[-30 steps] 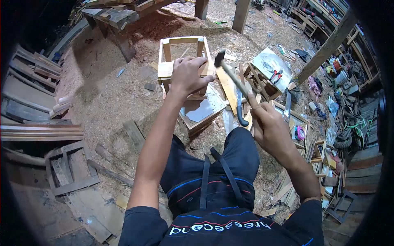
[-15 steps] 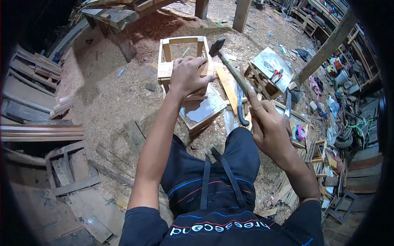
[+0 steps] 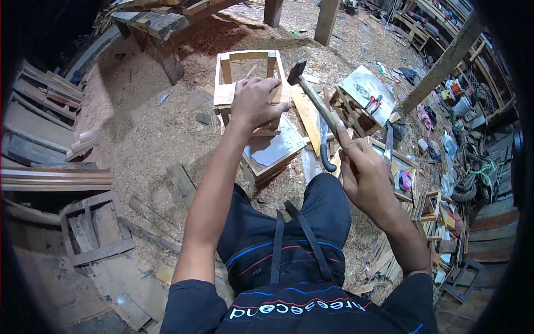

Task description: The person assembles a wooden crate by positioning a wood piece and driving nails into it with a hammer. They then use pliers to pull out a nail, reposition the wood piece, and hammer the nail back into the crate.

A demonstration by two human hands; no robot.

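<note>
My right hand (image 3: 364, 167) is wrapped around the wooden handle of a hammer (image 3: 317, 97), whose dark head is raised to the right of a small wooden frame (image 3: 248, 55). Over the near crosspiece of that frame lies my left hand (image 3: 257, 103), gripping it with the thumb stretched to the right; the fingertips are partly hidden. The frame rests on a white-topped wooden box (image 3: 278, 146) in front of my knees. Close to the right hand, a handsaw (image 3: 326, 150) with a dark curved handle leans beside a flat yellowish board (image 3: 307, 119).
A small table (image 3: 356, 83) at right carries red-handled pliers (image 3: 377, 103). A pink tape measure (image 3: 405, 180) lies in a tray near my right forearm. Wood shavings and offcuts cover the floor. A workbench (image 3: 158, 25) stands at the back left, and a post (image 3: 445, 61) rises at right.
The hammer and my right hand have shifted very slightly, with the hammer head a little lower. My left hand and the wooden frame have stayed in place.
</note>
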